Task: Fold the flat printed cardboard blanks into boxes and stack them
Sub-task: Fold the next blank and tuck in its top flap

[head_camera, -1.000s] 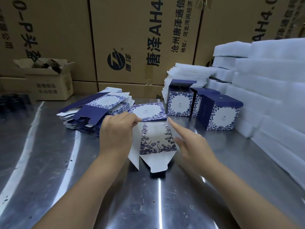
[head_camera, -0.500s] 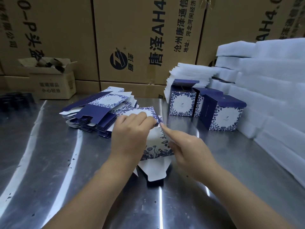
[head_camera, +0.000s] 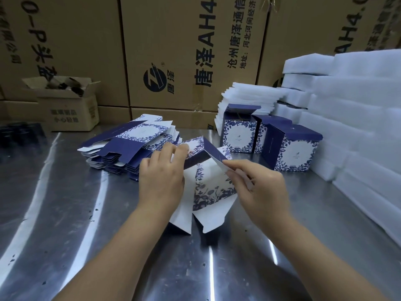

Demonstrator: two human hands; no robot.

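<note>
1. Since the left hand [head_camera: 161,181] has its back to the camera, its thumb and the panel under it are hidden. Its fingers curl close together over the upper left edge of the blank [head_camera: 213,190], gripping it.
2. Right hand [head_camera: 263,192]: thumb and forefinger pinch the white-backed edge of a navy flap at the blank's top right. The other fingers are curled under, mostly out of sight.
3. Logo print on the folded boxes [head_camera: 238,131] is too small to read. The dark object [head_camera: 19,133] at the left edge is cut off, can't tell what it is.
4. Around: the stack of flat blanks [head_camera: 130,146] is just behind the left hand. Three folded boxes stand back right, the rear one with its lid flap raised. White foam sheets [head_camera: 358,109] are piled along the right. Big brown cartons [head_camera: 173,51] form the back wall, with a small open carton [head_camera: 71,109] back left.
5. The blank sits between both hands, mid steel table [head_camera: 65,213], half opened. White inside, navy floral print outside, lower white flaps toward the camera. Can't tell if they touch the steel.
</note>
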